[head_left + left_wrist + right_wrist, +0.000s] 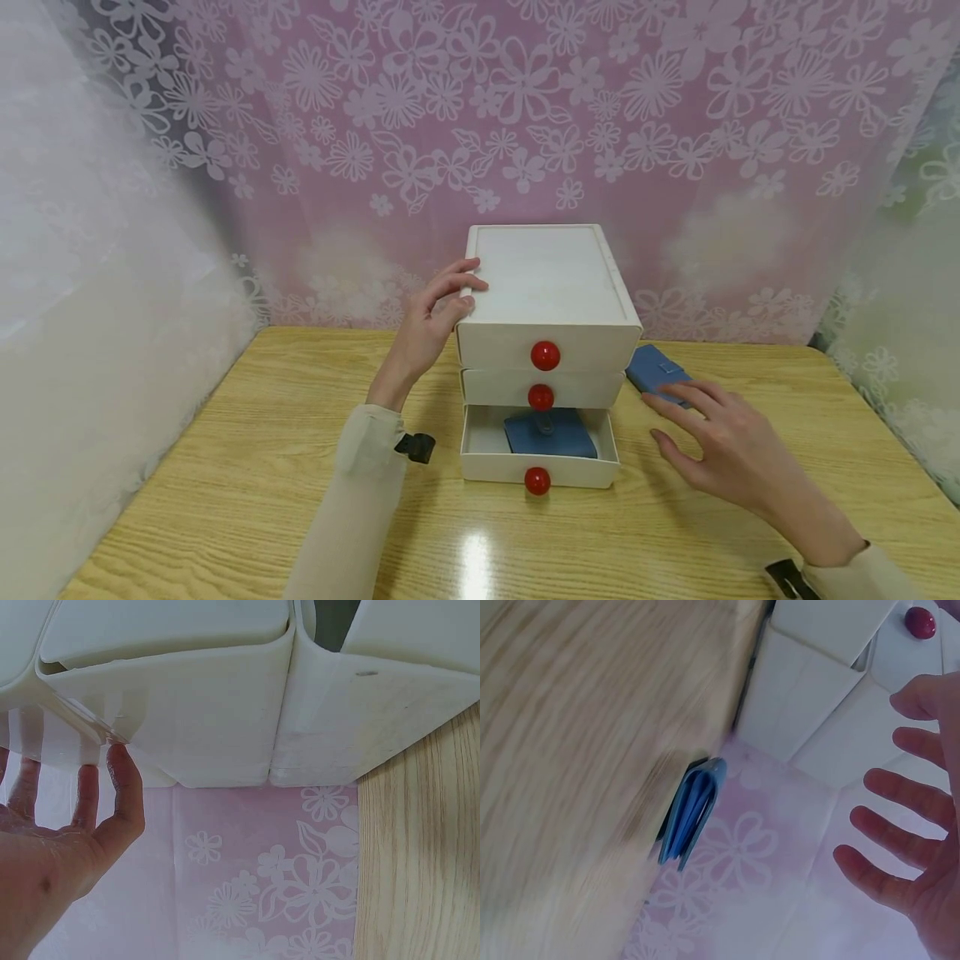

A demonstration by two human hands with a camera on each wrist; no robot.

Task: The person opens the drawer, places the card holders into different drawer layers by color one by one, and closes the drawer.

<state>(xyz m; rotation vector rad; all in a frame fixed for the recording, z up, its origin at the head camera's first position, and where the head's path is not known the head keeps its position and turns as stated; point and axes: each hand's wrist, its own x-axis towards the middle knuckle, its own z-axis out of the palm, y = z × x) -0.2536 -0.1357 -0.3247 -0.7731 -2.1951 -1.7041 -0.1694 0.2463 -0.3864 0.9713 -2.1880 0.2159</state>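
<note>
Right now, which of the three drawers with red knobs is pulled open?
The bottom drawer is open, showing a blue wallet inside; the two drawers above it are pushed in.

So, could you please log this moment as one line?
left hand: rests on drawer unit | right hand: open by blue wallet | bottom drawer: open, second wallet inside

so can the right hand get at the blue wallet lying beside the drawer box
Probably yes. The right hand hovers open just in front of the blue wallet, which lies on the table right of the drawer box, with nothing between them.
</note>
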